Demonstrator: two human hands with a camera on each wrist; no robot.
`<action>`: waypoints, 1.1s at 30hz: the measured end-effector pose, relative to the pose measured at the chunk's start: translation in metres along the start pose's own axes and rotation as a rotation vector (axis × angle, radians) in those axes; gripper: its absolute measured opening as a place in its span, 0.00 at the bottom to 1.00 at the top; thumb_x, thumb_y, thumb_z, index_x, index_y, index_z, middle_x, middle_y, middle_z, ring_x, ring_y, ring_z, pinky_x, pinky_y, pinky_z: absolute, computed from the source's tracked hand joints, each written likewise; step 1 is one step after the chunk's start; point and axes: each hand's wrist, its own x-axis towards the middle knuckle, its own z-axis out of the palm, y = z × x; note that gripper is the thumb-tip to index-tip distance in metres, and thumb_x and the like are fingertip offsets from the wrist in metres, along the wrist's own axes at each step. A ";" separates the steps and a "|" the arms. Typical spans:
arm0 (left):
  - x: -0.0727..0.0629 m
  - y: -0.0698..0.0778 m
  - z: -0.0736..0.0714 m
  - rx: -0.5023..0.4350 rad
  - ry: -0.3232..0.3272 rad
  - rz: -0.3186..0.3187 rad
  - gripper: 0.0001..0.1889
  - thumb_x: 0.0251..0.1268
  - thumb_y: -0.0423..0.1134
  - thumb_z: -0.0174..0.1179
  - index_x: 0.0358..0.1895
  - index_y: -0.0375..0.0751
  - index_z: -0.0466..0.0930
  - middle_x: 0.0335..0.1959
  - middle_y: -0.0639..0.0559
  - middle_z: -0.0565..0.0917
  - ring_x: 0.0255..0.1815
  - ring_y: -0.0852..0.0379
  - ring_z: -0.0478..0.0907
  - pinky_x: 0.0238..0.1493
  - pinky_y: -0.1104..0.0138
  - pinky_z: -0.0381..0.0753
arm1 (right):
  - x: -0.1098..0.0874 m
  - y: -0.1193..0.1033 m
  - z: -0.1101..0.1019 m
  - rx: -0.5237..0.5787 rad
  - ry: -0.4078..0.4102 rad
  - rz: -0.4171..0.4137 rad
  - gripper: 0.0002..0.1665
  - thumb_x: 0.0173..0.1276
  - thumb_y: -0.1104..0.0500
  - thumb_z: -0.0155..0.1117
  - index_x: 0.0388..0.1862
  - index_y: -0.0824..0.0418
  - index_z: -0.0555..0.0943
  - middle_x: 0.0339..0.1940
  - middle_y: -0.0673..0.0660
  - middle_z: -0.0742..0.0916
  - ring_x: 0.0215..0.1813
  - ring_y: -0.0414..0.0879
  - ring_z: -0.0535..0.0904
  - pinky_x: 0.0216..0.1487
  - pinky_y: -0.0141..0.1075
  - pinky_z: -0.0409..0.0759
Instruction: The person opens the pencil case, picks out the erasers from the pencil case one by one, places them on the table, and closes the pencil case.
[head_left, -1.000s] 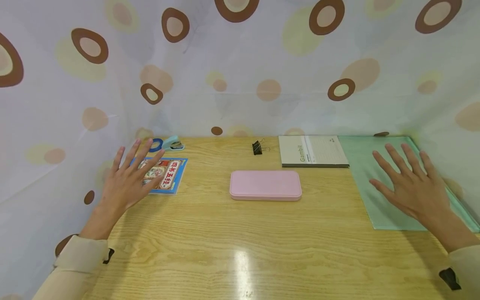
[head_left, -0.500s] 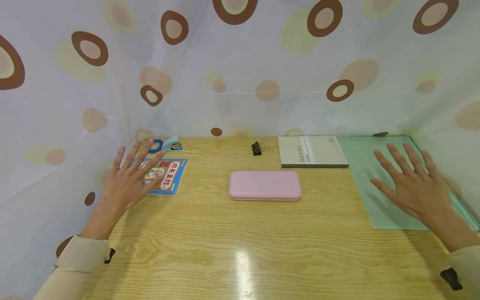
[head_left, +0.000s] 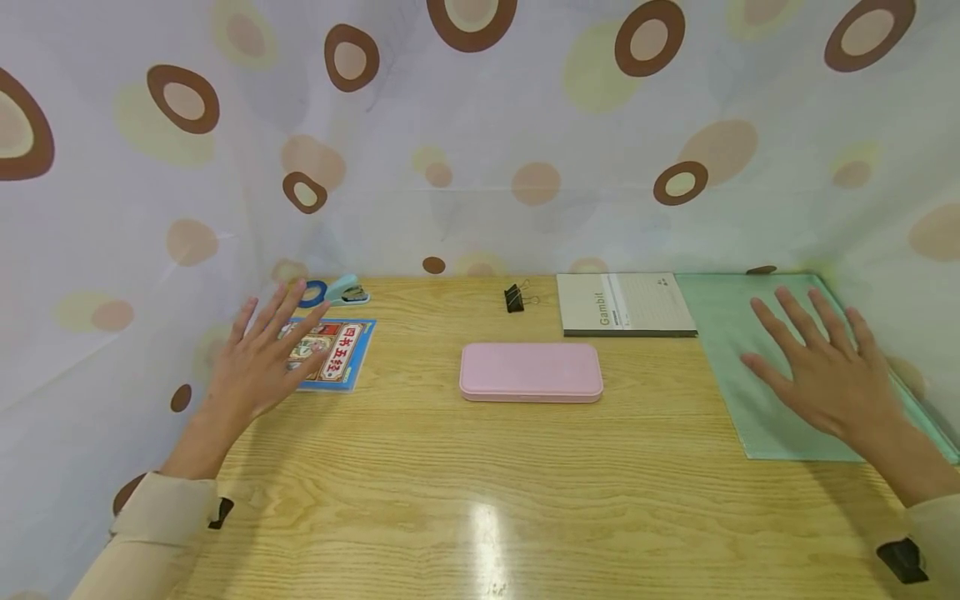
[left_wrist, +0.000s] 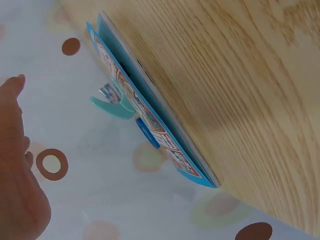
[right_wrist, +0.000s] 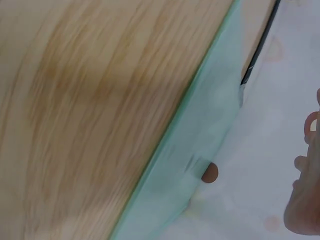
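My left hand (head_left: 258,354) hovers open, fingers spread, over the left part of a blue picture book (head_left: 336,352) at the table's left side. In the left wrist view that book (left_wrist: 150,120) is seen edge-on, with my left hand (left_wrist: 17,170) at the frame's left. My right hand (head_left: 825,362) is spread open over a green plastic folder (head_left: 727,333) at the right. The right wrist view shows the folder (right_wrist: 200,145) and my fingers (right_wrist: 307,195) at the right edge. Neither hand holds anything.
A pink pencil case (head_left: 531,372) lies in the middle of the wooden table (head_left: 480,483). At the back are a grey notebook (head_left: 626,304), a black binder clip (head_left: 514,297), a light-blue stapler (head_left: 347,290) and a blue tape roll (head_left: 313,292). A dotted curtain (head_left: 480,133) surrounds the table.
Both hands have barely shifted; the right hand has drifted slightly right. Nothing was picked up or moved.
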 end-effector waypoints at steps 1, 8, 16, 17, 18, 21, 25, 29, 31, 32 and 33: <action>0.001 0.000 0.001 -0.048 -0.016 -0.010 0.36 0.78 0.61 0.51 0.84 0.56 0.56 0.87 0.50 0.47 0.87 0.50 0.39 0.82 0.47 0.36 | -0.002 -0.001 -0.003 0.084 -0.116 0.070 0.40 0.84 0.34 0.40 0.87 0.44 0.51 0.88 0.53 0.52 0.87 0.57 0.37 0.80 0.62 0.32; 0.007 0.010 0.007 -0.594 -0.163 -0.170 0.36 0.82 0.53 0.54 0.85 0.60 0.50 0.86 0.48 0.50 0.84 0.35 0.46 0.75 0.32 0.47 | 0.003 -0.020 -0.005 0.641 -0.378 0.323 0.37 0.87 0.52 0.38 0.88 0.49 0.43 0.87 0.65 0.48 0.85 0.66 0.29 0.66 0.79 0.23; 0.019 0.038 0.016 -0.875 -0.283 -0.271 0.34 0.84 0.56 0.48 0.85 0.61 0.48 0.84 0.46 0.55 0.83 0.34 0.50 0.72 0.31 0.55 | 0.015 -0.066 0.001 0.987 -0.443 0.405 0.32 0.89 0.52 0.38 0.87 0.41 0.50 0.87 0.57 0.51 0.85 0.64 0.38 0.69 0.77 0.43; 0.021 0.042 0.019 -0.894 -0.290 -0.264 0.33 0.84 0.55 0.48 0.85 0.61 0.49 0.84 0.46 0.57 0.83 0.35 0.51 0.72 0.31 0.56 | 0.017 -0.072 0.003 1.008 -0.444 0.410 0.32 0.89 0.53 0.40 0.87 0.42 0.52 0.87 0.56 0.54 0.85 0.63 0.42 0.71 0.73 0.47; 0.024 0.046 0.022 -0.912 -0.297 -0.254 0.34 0.84 0.55 0.48 0.85 0.59 0.49 0.84 0.46 0.58 0.83 0.35 0.52 0.73 0.32 0.56 | 0.019 -0.077 0.005 1.027 -0.445 0.411 0.32 0.89 0.53 0.42 0.86 0.44 0.54 0.86 0.56 0.57 0.85 0.63 0.45 0.71 0.71 0.50; 0.030 0.061 0.028 -0.935 -0.331 -0.244 0.35 0.84 0.55 0.50 0.86 0.57 0.48 0.82 0.46 0.61 0.82 0.35 0.54 0.73 0.33 0.57 | 0.028 -0.093 0.014 1.051 -0.462 0.422 0.31 0.87 0.52 0.49 0.84 0.51 0.60 0.83 0.58 0.65 0.82 0.65 0.54 0.70 0.68 0.58; 0.038 0.078 0.034 -0.934 -0.380 -0.239 0.38 0.81 0.56 0.53 0.86 0.54 0.48 0.81 0.45 0.64 0.81 0.33 0.56 0.73 0.33 0.57 | 0.039 -0.115 0.029 1.077 -0.494 0.439 0.32 0.82 0.50 0.58 0.80 0.56 0.67 0.80 0.60 0.69 0.81 0.68 0.56 0.70 0.71 0.60; 0.047 0.091 0.043 -0.937 -0.407 -0.207 0.38 0.80 0.52 0.57 0.85 0.49 0.52 0.79 0.42 0.67 0.79 0.31 0.61 0.74 0.36 0.60 | 0.049 -0.134 0.042 1.104 -0.510 0.443 0.31 0.79 0.52 0.64 0.77 0.56 0.72 0.80 0.60 0.69 0.81 0.69 0.57 0.72 0.69 0.61; 0.052 0.097 0.049 -0.936 -0.415 -0.193 0.37 0.79 0.49 0.59 0.84 0.46 0.55 0.77 0.41 0.70 0.77 0.32 0.64 0.74 0.38 0.62 | 0.053 -0.143 0.047 1.110 -0.501 0.416 0.29 0.77 0.55 0.66 0.74 0.57 0.75 0.78 0.60 0.72 0.80 0.67 0.61 0.73 0.66 0.62; 0.054 0.100 0.052 -0.931 -0.421 -0.180 0.37 0.78 0.47 0.60 0.84 0.44 0.55 0.76 0.40 0.70 0.76 0.32 0.65 0.73 0.39 0.63 | 0.056 -0.148 0.049 1.112 -0.496 0.397 0.28 0.77 0.56 0.67 0.73 0.58 0.76 0.77 0.60 0.74 0.79 0.66 0.62 0.74 0.64 0.62; 0.057 0.102 0.054 -0.933 -0.428 -0.172 0.38 0.78 0.46 0.61 0.83 0.43 0.56 0.76 0.40 0.71 0.75 0.34 0.66 0.73 0.41 0.64 | 0.058 -0.152 0.051 1.107 -0.491 0.374 0.27 0.76 0.57 0.67 0.72 0.58 0.78 0.75 0.59 0.76 0.79 0.64 0.64 0.74 0.63 0.62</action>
